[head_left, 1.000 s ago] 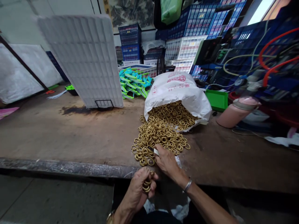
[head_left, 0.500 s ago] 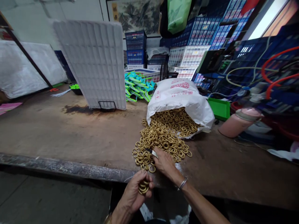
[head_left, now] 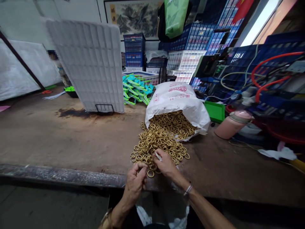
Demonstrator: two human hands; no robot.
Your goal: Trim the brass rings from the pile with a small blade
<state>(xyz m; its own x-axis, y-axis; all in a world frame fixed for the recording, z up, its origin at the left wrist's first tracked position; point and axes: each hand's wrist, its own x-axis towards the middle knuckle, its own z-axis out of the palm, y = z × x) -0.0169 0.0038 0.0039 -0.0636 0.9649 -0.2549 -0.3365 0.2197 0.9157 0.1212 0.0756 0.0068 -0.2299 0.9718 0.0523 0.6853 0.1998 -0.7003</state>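
Note:
A heap of gold-coloured rings spills from the mouth of a white woven sack onto the bench. At the heap's near left edge, my left hand has its fingers curled in, with a bit of gold showing between thumb and fingers; the rest of its contents is hidden. My right hand reaches into the front of the heap. Its fingers close around a small tool with a pale end, whose kind I cannot make out. One loose ring lies between the hands at the bench's front.
A white ribbed panel stands upright on a black wire stand. Green and turquoise pieces are piled behind. On the right are a green tray and a pink bottle. Far left, a person is partly hidden behind the panel.
My left hand has risen and turned over at the heap's edge, hiding the rings that showed in it. My right hand stays at the heap. The view has shifted slightly; a person appears behind the panel.

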